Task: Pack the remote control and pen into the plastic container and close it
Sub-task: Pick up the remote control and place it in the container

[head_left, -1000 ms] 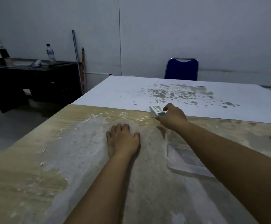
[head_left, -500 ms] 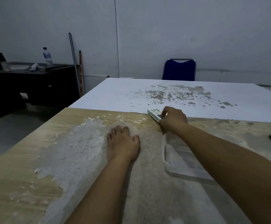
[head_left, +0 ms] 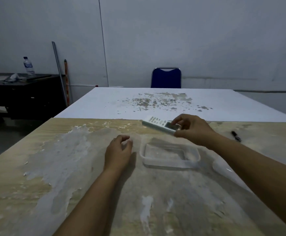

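Right hand [head_left: 192, 129] fingers pinch the remote control [head_left: 157, 125] above the plastic container [head_left: 170, 166]'s far rim; left hand [head_left: 118, 150] loosely curled.

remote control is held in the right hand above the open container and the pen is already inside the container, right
Not quite. The head view shows the right hand holding the remote control just beyond the open plastic container, but the pen is not inside it: it lies on the table, off to the right. The container looks empty.
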